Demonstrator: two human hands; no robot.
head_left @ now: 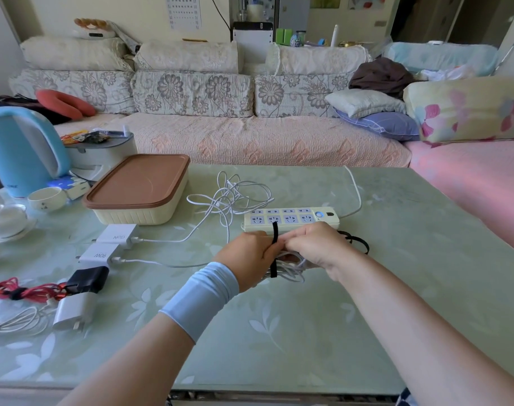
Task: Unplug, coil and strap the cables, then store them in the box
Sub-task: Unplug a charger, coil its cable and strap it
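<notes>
My left hand (249, 256) and my right hand (314, 247) meet over a coiled white cable (290, 269) just in front of the power strip (290, 219). Both grip the coil, and a black strap (274, 241) runs up and down between my fingers around it. More black straps (355, 240) lie to the right of my right hand. A loose tangle of white cable (232, 194) lies behind the strip. Two white chargers (115, 235) with cables lie to the left. The cream box with a brown lid (138, 189) stands closed at the left rear.
At the left edge lie a strapped red cable (21, 291), a black adapter (88, 278), a white plug (74, 313) and a strapped white cable (18, 322). A blue kettle (21, 148) and cups stand at the far left. A sofa runs behind the table.
</notes>
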